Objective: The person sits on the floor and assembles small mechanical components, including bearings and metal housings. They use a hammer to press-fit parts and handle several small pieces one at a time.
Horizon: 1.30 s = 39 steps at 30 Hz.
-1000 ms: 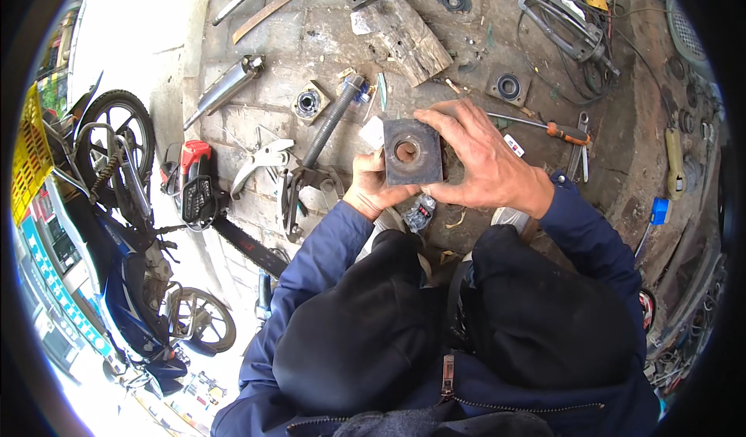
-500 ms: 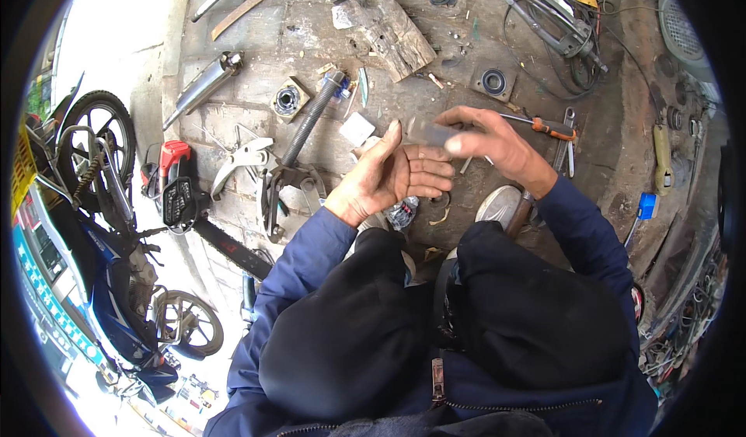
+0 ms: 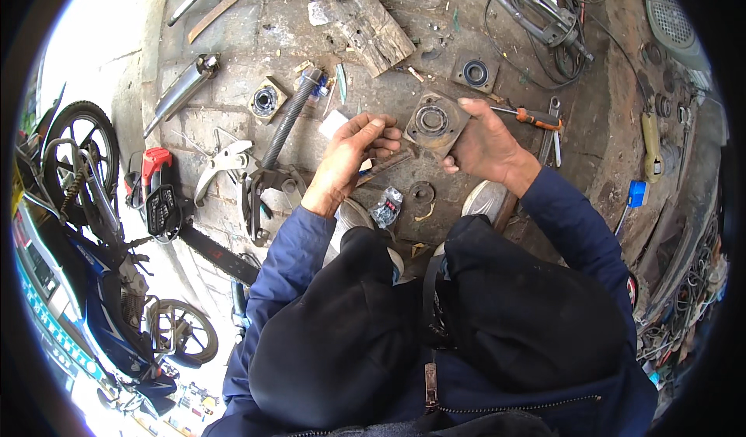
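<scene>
A square metal bearing housing (image 3: 424, 138), with a round bore in its middle, is gripped at its right edge by my right hand (image 3: 493, 148). Its face is turned up toward me. Just left of it, my left hand (image 3: 359, 151) has its thumb pressed against curled fingers; anything between them is hidden. Below the hands lie a flat ring (image 3: 422, 193) and a small clear plastic bag (image 3: 386, 207) with parts in it. A similar square housing (image 3: 476, 73) rests on the bricks beyond my right hand, and another (image 3: 267, 100) lies to the left.
A puller with a threaded rod (image 3: 291, 121) lies left, beside a chainsaw (image 3: 161, 198). Farther left is a motorcycle (image 3: 101, 282). A wooden block (image 3: 371, 37) is ahead. An orange-handled screwdriver (image 3: 538, 119) and a wrench (image 3: 554, 112) lie right.
The square housing, blurred and edge-on before, now faces up in my right hand. My left hand has drawn back leftward and its spread fingers have curled closed.
</scene>
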Tool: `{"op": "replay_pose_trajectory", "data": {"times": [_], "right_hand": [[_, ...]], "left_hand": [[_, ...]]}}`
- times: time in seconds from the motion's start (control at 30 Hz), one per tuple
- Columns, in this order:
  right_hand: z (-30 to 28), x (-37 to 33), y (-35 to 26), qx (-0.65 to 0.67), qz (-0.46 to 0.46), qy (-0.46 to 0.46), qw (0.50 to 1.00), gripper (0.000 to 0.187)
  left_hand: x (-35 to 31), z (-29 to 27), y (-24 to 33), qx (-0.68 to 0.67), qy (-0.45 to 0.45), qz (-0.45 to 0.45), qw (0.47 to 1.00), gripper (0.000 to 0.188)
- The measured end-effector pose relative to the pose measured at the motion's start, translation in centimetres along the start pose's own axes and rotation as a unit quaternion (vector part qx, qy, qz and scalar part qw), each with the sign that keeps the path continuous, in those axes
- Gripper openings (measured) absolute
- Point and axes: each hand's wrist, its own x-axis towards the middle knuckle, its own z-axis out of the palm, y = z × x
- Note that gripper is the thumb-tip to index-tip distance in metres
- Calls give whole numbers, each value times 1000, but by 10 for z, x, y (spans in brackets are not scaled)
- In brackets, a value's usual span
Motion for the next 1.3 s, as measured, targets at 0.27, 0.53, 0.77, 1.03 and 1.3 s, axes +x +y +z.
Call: {"op": "replay_pose_trajectory", "data": {"times": [0.27,0.53,0.77,1.03,1.3], "right_hand": [[-3,9,-17,-286,15,127,950,84],[41,36,-44,-805,106,149,565,92],[46,52,-29,-858,-3,154,490,98],[20,17,-15,-857,-134,74,492,54],[1,4,5,-874,-239,38,422,37]], "left_hand": [[7,-5,-6,93,-2,54,994,36],[20,-5,-27,274,12,113,955,36],[21,-2,-26,415,21,163,895,42],[-9,-5,-57,710,33,234,663,37],[-17,-6,-66,727,42,224,647,37]]}}
